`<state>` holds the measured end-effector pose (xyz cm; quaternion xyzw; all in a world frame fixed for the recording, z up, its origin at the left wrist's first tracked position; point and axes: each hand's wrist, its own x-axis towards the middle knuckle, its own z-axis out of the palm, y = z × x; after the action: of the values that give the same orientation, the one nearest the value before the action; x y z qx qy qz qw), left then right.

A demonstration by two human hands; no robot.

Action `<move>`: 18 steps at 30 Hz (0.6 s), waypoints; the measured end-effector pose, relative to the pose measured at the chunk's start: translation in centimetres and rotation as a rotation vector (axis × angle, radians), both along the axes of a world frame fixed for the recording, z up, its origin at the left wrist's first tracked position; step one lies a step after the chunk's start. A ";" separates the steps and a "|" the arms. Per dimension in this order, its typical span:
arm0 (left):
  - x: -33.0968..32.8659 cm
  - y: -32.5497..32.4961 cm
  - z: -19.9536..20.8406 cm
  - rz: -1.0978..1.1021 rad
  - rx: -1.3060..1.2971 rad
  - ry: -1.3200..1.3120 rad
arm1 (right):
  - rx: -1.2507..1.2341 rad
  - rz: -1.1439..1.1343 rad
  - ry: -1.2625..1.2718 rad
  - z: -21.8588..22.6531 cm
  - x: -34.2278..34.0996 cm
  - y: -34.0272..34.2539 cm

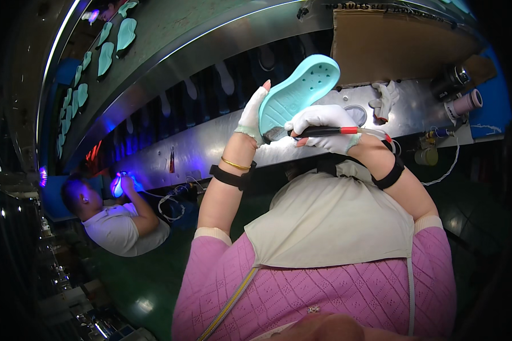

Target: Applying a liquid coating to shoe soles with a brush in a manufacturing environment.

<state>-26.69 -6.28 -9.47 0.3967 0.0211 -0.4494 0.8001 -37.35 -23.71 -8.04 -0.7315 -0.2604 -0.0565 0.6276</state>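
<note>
From where I stand, the person in pink has a turquoise shoe sole (297, 91) lifted above the metal bench (222, 142), tilted so its toe end, dotted with small dark marks, points up and to the right. The left hand (250, 117), in a white glove, grips the sole along its left edge, thumb against the rim; its other fingers are mostly hidden, so I can't quite tell how they sit underneath. The gloved right hand (324, 126) has its fingers closed around a black-and-red brush (331, 131), the bristles at the sole's heel end. Just beyond that hand, a pair of white gloves (384, 101) lies on the bench, before a cardboard panel (392, 51). More turquoise pieces (106, 58) rest on the belt (159, 25), and a co-worker (122, 221) sits off to the left, hands in violet light.
</note>
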 end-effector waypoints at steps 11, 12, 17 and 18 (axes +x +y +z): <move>-0.2 0.6 0.1 -0.099 0.231 -0.096 | -0.092 0.025 0.078 1.5 0.5 -1.7; -0.4 0.4 0.5 -0.071 0.238 -0.123 | -0.093 0.016 -0.004 1.3 0.5 -1.5; 2.0 1.6 -2.3 -0.174 0.237 -0.065 | -0.303 0.012 0.109 1.6 0.6 -2.9; 1.9 1.6 -1.7 -0.193 0.231 0.015 | -0.301 0.012 0.108 1.8 0.5 -3.4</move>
<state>-24.84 -4.68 -11.18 0.4832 0.0403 -0.5216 0.7020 -36.86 -27.12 -6.28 -0.8177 -0.2363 0.0265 0.5242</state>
